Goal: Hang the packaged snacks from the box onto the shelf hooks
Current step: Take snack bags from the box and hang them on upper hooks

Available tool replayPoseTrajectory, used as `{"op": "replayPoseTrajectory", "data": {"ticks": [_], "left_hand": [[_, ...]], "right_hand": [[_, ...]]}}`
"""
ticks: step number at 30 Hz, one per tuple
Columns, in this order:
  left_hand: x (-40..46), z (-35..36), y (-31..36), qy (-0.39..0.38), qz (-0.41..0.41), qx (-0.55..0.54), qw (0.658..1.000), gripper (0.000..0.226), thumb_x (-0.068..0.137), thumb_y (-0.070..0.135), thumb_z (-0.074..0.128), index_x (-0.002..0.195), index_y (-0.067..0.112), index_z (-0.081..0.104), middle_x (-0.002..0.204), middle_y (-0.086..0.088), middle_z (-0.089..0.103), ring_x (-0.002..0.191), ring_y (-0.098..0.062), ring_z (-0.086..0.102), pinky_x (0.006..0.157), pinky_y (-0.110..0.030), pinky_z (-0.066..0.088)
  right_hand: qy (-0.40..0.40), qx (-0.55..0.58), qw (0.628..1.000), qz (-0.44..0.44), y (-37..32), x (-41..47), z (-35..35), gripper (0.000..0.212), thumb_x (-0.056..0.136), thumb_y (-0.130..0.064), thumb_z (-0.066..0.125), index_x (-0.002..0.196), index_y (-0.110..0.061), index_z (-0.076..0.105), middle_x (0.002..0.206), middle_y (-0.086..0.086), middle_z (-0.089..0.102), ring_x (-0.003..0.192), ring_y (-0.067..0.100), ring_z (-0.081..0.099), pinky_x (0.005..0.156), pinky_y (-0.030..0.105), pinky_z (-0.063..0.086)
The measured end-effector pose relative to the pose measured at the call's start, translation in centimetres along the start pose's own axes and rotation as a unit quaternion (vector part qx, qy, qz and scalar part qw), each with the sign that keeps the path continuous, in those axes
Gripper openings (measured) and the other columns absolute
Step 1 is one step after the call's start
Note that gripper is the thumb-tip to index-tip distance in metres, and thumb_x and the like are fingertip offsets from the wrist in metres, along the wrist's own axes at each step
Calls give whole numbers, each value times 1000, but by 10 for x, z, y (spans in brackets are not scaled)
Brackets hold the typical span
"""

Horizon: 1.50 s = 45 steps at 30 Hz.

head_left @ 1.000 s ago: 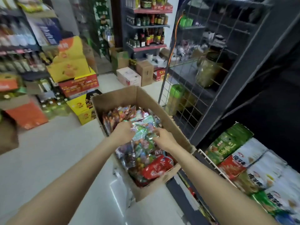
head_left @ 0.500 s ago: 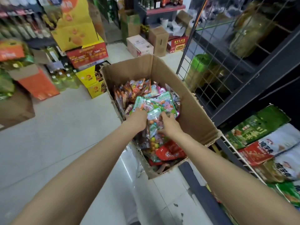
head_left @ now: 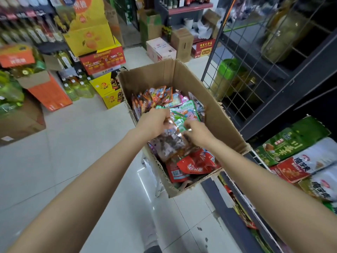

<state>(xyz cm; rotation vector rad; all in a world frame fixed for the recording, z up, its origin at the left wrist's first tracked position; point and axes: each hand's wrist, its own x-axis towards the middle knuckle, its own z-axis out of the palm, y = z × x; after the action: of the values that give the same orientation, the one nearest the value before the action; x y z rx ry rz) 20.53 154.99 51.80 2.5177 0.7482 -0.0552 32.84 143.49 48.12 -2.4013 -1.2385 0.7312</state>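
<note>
Overhead, the head view shows a shop aisle with a pale glossy tiled floor. Stacked yellow and red printed cartons occupy the upper left of the frame; a dark wire-grid shelf rack fills the upper right. Green, red and white bagged goods lie at the right edge.

An open brown corrugated cardboard box sits at frame centre, filled with mixed colourful packaged snacks. Red foil packets lie at its near end.

Both bare forearms reach in from the bottom corners. The left hand has its fingers curled down onto a clear packet of brown snacks. The right hand pinches the same packet's upper edge, just below a green-and-white packet. The hands are close together, nearly touching, above the box's middle.
</note>
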Motion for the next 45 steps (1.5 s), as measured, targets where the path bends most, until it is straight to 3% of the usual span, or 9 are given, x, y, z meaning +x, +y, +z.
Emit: {"op": "replayPoseTrajectory", "data": {"ticks": [9,13,16,23,28,31,37,41,45], "left_hand": [[8,-81,84,101,179,-125,971,27,82,25,71,70,16,48,64,8,46,63,-11,41,55,-14,30],[7,-118,147,117,236,-153,952,29,83,28,69,68,19,47,64,2,47,59,-12,40,57,-26,31],[-1,-138,200,142,282,-197,928,22,80,23,73,74,12,54,71,-3,55,68,-16,50,62,-25,37],[-20,-150,315,213,242,-326,889,58,76,41,74,120,15,46,99,6,54,92,-13,53,81,-28,44],[-48,-141,378,-118,258,-514,809,21,90,31,61,102,14,63,79,3,70,76,-14,66,77,-34,57],[-56,-134,415,-53,319,-531,784,14,95,18,53,91,13,65,72,4,68,61,-7,63,57,-22,54],[-72,-121,476,57,403,-459,790,21,94,14,54,78,6,65,74,-13,66,63,-13,59,58,-26,46],[-80,-127,500,129,455,-365,802,17,90,18,59,82,6,69,75,-6,67,69,-17,60,62,-30,45],[-95,-134,514,145,488,-305,805,13,85,23,68,85,11,71,75,2,65,68,-9,61,60,-20,45]], "right_hand": [[173,222,951,-131,-30,-61,-138,18,97,-10,50,80,-18,50,72,-10,53,66,-2,48,66,24,37],[160,254,945,-131,-33,-109,-193,12,90,-22,64,96,-18,55,77,-24,61,71,-4,55,67,17,45],[210,226,944,-117,-33,-147,-230,59,70,-28,83,118,-16,51,107,-8,61,98,12,59,86,31,47],[454,229,857,-82,-9,-230,-296,41,70,-14,82,92,-21,48,94,0,64,88,17,64,84,45,53],[600,329,728,-43,15,-287,-322,47,77,-18,78,108,-17,43,100,-1,62,91,15,65,84,43,56],[614,388,685,-56,25,-325,-333,59,79,-18,76,123,-20,37,105,1,62,78,10,65,62,27,57],[617,331,710,-70,43,-390,-344,70,72,-13,81,128,-26,42,121,1,60,102,11,64,86,30,54],[638,192,744,59,45,-421,-359,63,64,-27,86,116,-30,50,130,-2,33,113,12,44,99,27,41],[668,118,735,26,38,-435,-371,37,72,-35,79,103,-24,63,105,-13,60,101,8,57,86,23,48]]}}
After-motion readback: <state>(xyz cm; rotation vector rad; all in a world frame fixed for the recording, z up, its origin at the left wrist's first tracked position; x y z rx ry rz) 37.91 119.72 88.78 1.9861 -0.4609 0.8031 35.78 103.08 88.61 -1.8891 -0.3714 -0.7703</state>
